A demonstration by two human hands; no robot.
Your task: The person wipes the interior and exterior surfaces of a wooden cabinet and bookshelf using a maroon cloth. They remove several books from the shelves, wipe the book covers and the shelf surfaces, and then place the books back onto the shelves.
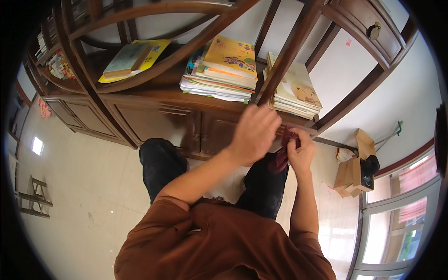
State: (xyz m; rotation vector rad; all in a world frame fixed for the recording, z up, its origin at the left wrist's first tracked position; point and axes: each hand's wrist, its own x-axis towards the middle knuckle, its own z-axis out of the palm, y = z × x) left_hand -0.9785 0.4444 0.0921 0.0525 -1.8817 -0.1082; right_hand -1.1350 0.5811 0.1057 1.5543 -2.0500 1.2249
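My right hand pinches a dark red cloth, which hangs down beside my right knee. To its left, my left hand is curled and blurred just below the shelf's upright; whether it grips anything is unclear. Both hands are in front of a dark brown wooden shelf unit. On its shelf, above my left hand, lies a stack of books with a yellow cover on top. Another book stack, topped by a pale cover with a cartoon animal, lies just behind the upright.
A grey-green book lies on a yellow one at the shelf's left. Curved wooden bars cross the unit's front above the cabinet doors. An opened cardboard box stands on the floor at right, and a small wooden stool at far left.
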